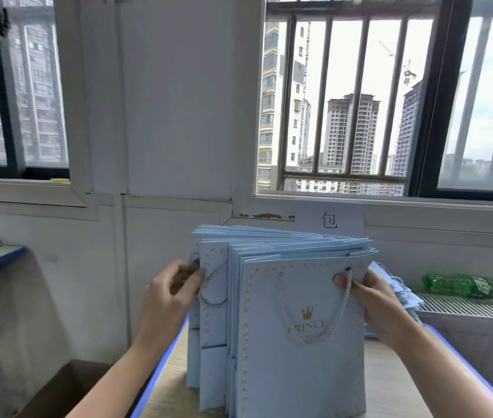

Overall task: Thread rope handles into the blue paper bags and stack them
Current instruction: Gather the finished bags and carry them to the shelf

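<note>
A stack of several flat light-blue paper bags (299, 372) stands upright on the table (390, 387), leaning back toward the wall. The front bag shows a gold crown and PRINCE lettering, with a white rope handle (311, 336) looped across its face. My right hand (372, 300) grips the front bag's top right corner, thumb pressing the rope near the hole. My left hand (172, 285) holds the left edge of bags further back, where another rope loop (212, 300) hangs.
More blue bags (402, 291) lie behind my right hand. A green plastic bottle (465, 286) rests on a ribbed ledge at right. A cardboard box (67, 390) sits on the floor at lower left. A paper sign (329, 220) leans on the wall.
</note>
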`<state>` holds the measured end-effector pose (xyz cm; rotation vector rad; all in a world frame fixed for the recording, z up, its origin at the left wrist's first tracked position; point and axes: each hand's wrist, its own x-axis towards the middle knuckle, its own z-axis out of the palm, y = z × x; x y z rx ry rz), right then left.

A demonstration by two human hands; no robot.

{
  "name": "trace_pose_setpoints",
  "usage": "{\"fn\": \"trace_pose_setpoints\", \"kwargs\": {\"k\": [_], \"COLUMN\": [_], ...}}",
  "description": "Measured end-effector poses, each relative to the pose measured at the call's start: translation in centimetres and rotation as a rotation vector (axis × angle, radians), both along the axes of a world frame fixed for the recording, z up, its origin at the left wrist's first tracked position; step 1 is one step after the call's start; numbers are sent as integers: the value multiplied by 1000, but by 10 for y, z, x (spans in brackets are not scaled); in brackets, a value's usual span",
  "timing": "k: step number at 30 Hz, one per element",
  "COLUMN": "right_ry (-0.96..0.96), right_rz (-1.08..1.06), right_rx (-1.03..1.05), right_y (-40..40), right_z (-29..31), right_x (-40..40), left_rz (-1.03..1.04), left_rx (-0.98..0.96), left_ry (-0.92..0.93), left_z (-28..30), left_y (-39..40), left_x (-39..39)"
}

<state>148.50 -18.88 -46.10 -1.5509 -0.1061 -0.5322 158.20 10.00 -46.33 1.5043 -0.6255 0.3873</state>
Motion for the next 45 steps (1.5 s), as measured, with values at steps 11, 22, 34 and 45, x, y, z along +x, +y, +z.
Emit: {"fn": "trace_pose_setpoints", "kwargs": {"k": [11,22,34,45], "right_ry": [53,9,66,88], "right_rz": [6,12,28,16], "right_rx": [-31,30,-33,88], "right_y": [16,5,9,7], "right_z": [0,2,18,-28], "right_x": [1,-19,-18,-10], "left_rz": [-575,-560,-520,-600], "left_rx": [-42,125,-125,-35], "left_ry": [302,280,235,404], "left_z": [-16,-47,-7,-55], "left_y": [-23,-30,-46,-50], "left_x": [-19,-10,4,9]}}
